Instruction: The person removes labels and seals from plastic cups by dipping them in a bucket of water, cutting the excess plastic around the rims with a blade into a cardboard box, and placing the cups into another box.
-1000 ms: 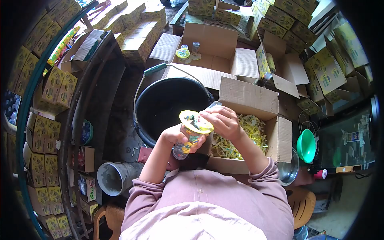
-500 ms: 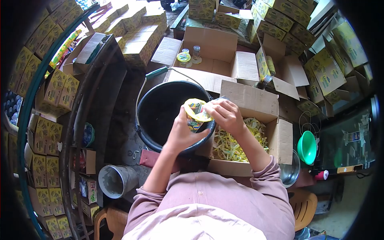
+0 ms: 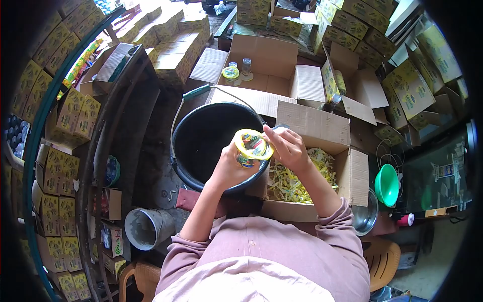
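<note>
My left hand (image 3: 229, 168) is wrapped round a yellow-rimmed printed cup (image 3: 255, 145), holding it over the right side of a black bucket (image 3: 183, 173). Green, white and red print shows inside the rim, and more colours show on its side below. Close against the rim is my right hand (image 3: 288, 148), fingers curled, with the index finger raised beside the cup. A small grey end sticks out behind its knuckles; I cannot tell what it belongs to. Below my right wrist, yellow strips (image 3: 302, 176) fill an open cardboard box (image 3: 312, 123).
Behind the bucket, another open carton (image 3: 264, 53) holds a few small containers, one with a yellow top (image 3: 230, 72). A green bowl (image 3: 386, 185) sits at right near a metal bowl (image 3: 366, 214). A grey pail (image 3: 146, 229) lies left. Printed cartons (image 3: 176, 48) are stacked around.
The yellow-rimmed cup has shifted slightly right and turned in my left hand, whose thumb has drawn in. My right fingers have moved off the opening to its right edge, the index finger lifted.
</note>
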A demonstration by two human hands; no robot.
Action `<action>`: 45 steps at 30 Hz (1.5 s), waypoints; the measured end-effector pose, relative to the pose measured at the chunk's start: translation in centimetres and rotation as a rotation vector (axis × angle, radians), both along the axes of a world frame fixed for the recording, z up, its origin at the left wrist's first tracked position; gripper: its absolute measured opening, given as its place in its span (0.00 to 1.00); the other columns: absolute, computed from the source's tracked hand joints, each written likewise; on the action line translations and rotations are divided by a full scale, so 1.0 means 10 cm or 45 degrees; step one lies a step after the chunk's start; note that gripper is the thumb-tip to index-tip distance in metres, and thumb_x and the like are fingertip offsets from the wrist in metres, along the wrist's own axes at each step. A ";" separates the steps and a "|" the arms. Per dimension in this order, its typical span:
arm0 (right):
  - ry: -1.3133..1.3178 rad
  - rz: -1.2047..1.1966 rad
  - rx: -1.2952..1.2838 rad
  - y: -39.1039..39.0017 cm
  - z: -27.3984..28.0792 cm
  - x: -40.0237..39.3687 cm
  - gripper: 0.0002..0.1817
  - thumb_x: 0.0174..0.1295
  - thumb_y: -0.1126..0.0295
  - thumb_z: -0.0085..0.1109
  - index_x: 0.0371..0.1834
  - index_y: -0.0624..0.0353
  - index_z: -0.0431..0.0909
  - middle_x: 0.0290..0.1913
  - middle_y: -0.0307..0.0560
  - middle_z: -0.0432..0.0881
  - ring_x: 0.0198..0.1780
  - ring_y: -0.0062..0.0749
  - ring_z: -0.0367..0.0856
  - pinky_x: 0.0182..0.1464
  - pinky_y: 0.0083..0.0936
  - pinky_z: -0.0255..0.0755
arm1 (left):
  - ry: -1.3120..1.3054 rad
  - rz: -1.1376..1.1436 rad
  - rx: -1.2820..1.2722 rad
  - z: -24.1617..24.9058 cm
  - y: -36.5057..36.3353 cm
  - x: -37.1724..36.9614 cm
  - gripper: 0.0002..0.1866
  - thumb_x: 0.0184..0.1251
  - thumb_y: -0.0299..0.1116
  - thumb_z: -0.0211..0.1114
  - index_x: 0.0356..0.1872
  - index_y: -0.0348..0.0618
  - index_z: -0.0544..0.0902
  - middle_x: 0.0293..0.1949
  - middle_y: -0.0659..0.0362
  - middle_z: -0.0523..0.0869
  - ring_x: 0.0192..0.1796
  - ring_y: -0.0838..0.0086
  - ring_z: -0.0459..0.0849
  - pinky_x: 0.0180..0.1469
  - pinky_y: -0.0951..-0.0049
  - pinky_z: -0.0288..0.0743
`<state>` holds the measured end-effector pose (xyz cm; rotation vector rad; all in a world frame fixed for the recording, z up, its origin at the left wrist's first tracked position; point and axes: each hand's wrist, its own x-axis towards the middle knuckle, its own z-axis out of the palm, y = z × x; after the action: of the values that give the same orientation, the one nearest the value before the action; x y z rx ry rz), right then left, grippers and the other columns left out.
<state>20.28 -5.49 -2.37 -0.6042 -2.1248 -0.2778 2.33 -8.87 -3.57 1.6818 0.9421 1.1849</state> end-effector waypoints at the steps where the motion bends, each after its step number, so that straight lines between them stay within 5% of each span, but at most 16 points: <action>1: 0.002 0.007 0.005 0.00 0.00 0.01 0.28 0.45 0.79 0.57 0.55 0.69 0.70 0.28 0.41 0.77 0.29 0.28 0.77 0.33 0.24 0.74 | -0.011 -0.051 -0.022 0.00 0.01 -0.01 0.24 0.45 0.23 0.64 0.47 0.34 0.71 0.37 0.55 0.81 0.40 0.77 0.80 0.44 0.76 0.75; 13: 0.052 0.079 0.027 -0.05 0.04 0.02 0.25 0.41 0.79 0.61 0.49 0.68 0.74 0.30 0.42 0.79 0.29 0.27 0.78 0.30 0.23 0.74 | -0.272 -0.634 -0.577 0.07 0.03 -0.13 0.21 0.44 0.25 0.68 0.44 0.39 0.74 0.33 0.64 0.80 0.35 0.86 0.76 0.40 0.82 0.73; 22: 0.087 0.141 0.049 -0.11 0.08 -0.04 0.23 0.44 0.75 0.60 0.48 0.65 0.76 0.32 0.42 0.81 0.30 0.26 0.79 0.32 0.22 0.74 | -0.764 -1.319 -0.765 -0.24 0.07 -0.01 0.24 0.43 0.37 0.70 0.39 0.33 0.73 0.28 0.57 0.78 0.26 0.77 0.76 0.27 0.79 0.70; 39: 0.070 0.208 0.045 -0.15 0.09 -0.06 0.15 0.40 0.73 0.60 0.36 0.61 0.79 0.26 0.38 0.76 0.32 0.27 0.79 0.35 0.24 0.77 | -1.828 -2.262 -1.421 -0.27 -0.06 0.33 0.26 0.39 0.23 0.68 0.41 0.32 0.64 0.24 0.56 0.73 0.22 0.75 0.75 0.24 0.74 0.65; 44: 0.025 0.089 0.104 -0.13 0.18 0.05 0.13 0.40 0.74 0.59 0.32 0.62 0.79 0.26 0.39 0.76 0.33 0.28 0.79 0.36 0.25 0.76 | -1.348 -1.707 -1.235 -0.26 0.07 0.14 0.35 0.49 0.36 0.64 0.55 0.25 0.59 0.39 0.43 0.76 0.37 0.58 0.81 0.37 0.63 0.80; 45: 0.020 0.058 0.146 -0.10 0.18 0.09 0.12 0.40 0.74 0.60 0.32 0.63 0.78 0.27 0.40 0.76 0.33 0.28 0.79 0.35 0.25 0.76 | -1.106 -1.569 -1.125 -0.19 0.13 0.05 0.34 0.49 0.36 0.64 0.55 0.28 0.61 0.43 0.47 0.75 0.44 0.64 0.80 0.42 0.67 0.79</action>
<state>21.21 -6.50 -0.59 -0.4891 -2.0890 -0.3662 2.86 -7.53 -5.47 0.5929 -0.2049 0.3775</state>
